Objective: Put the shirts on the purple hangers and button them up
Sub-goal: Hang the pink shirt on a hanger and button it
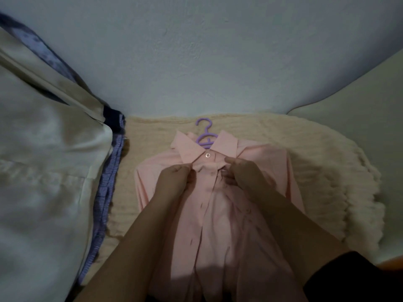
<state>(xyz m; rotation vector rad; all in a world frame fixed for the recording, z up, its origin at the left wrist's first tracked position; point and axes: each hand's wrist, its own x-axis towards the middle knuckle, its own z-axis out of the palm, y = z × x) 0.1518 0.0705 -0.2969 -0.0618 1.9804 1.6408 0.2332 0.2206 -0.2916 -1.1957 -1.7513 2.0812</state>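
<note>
- The pink shirt (218, 214) lies face up on the cream knitted blanket (327, 171), already mounted on the purple hanger (206, 136), whose hook projects above the collar toward the wall.
- The collar button (207, 155) appears fastened; the step in hand is judged to be the second button, just below the collar.
- The left hand (174, 182) pinches the placket edge on its side, fingers pressed together on the fabric.
- The right hand (242, 173) pinches the opposite placket edge, fingers curled tight around the cloth. The button itself is hidden under the fingers.
- Procedure: hold the buttonhole side taut, align it directly over the button, then push the button through edge-first with the thumb.
- Keep both plackets flat and level so that each button meets its own hole; a skipped hole skews the whole front.
- Avoid pulling the fabric downward, since that may drag the shoulders off the hanger.
- The lower front remains open, so several buttons appear left to do.
- A white garment (43, 171) and a blue striped one (109, 182) lie to the left, apart from the pink shirt.
</note>
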